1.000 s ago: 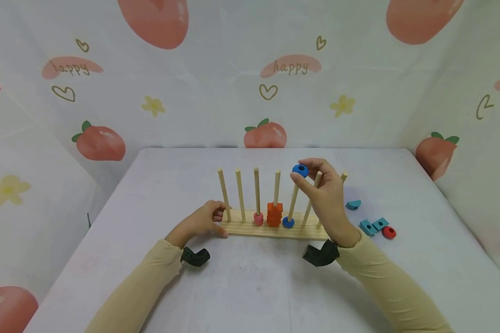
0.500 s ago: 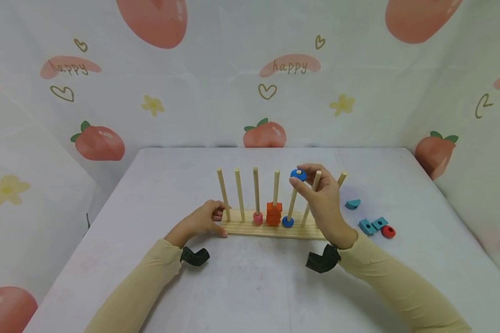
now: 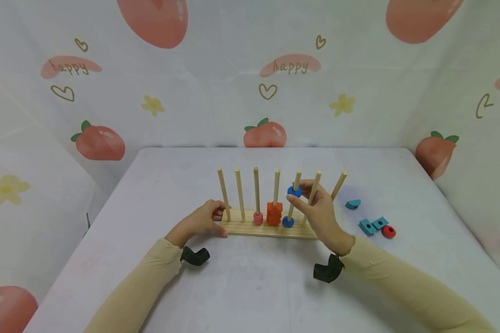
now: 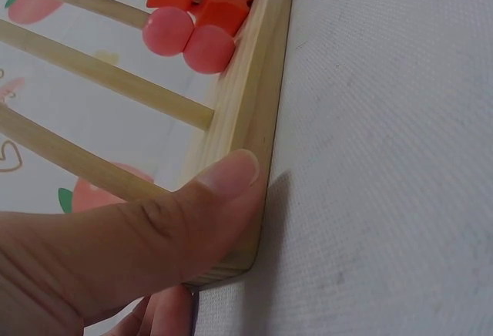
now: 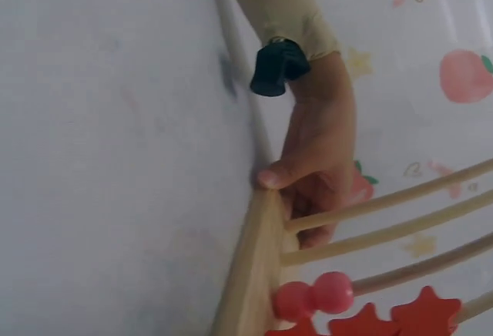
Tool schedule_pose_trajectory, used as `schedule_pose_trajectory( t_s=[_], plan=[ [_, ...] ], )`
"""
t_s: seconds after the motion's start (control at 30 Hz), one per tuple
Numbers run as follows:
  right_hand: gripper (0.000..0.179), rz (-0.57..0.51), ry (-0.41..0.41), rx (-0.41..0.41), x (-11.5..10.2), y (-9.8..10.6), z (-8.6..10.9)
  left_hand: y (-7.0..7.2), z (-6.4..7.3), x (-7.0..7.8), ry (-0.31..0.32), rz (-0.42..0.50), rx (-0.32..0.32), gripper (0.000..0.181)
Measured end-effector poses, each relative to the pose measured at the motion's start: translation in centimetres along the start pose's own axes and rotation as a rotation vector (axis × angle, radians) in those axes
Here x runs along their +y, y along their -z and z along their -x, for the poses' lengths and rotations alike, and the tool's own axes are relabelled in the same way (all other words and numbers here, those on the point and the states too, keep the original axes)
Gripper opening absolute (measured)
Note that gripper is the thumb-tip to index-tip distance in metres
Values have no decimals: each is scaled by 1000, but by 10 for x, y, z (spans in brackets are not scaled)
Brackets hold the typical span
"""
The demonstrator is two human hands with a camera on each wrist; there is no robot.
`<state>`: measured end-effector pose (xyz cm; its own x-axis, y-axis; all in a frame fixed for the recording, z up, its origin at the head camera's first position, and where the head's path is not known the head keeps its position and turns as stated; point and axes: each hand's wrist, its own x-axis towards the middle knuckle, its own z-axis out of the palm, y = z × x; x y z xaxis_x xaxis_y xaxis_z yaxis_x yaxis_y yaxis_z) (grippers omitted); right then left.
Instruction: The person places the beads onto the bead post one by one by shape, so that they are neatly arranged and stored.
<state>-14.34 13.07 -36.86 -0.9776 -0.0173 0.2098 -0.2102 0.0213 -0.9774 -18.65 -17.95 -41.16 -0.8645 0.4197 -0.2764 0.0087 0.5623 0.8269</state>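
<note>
My left hand (image 3: 202,219) grips the left end of a wooden base (image 3: 254,230) with several upright pegs; its thumb (image 4: 208,197) presses along the front edge. My right hand (image 3: 322,215) pinches a blue bead (image 3: 291,193) between thumb and fingers. The bead is threaded on the fifth peg from the left, in its upper half, with the peg's tip showing above. A second blue bead (image 3: 288,222) sits at the foot of that peg. To its left are stacked orange stars (image 3: 274,218), then pink beads (image 4: 168,31) on the third peg. The right hand partly hides the base's right end.
Right of the base lie a teal half-round piece (image 3: 352,205), two teal blocks (image 3: 365,227) with holes, and a red bead (image 3: 385,233). A printed cloth (image 3: 216,92) hangs behind the white table (image 3: 250,286).
My right hand has moved down and slightly left, and the blue bead has gone from above the fifth peg to partway down it. My left hand has stayed in place.
</note>
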Motion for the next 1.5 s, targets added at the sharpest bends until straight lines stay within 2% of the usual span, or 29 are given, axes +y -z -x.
schedule_pose_trajectory(
  t_s=[0.3, 0.6, 0.83, 0.9, 1.17, 1.5],
  plan=[
    [33, 130, -78, -90, 30, 7, 10, -1, -1, 1, -8, -11, -4, 77],
    [34, 158, -201, -125, 52, 8, 18, -2, -3, 0, -4, -6, -8, 78],
    [30, 340, -185, -121, 56, 8, 18, -2, -3, 0, -19, -19, -7, 77],
    [29, 364, -190, -123, 54, 8, 18, -1, -3, 0, -18, -22, -4, 77],
    [29, 387, -214, -132, 51, 7, 17, -1, -3, -3, -6, -21, 0, 77],
    [34, 375, -207, -139, 53, 7, 17, -1, -2, -2, 9, -20, 10, 78]
  ],
)
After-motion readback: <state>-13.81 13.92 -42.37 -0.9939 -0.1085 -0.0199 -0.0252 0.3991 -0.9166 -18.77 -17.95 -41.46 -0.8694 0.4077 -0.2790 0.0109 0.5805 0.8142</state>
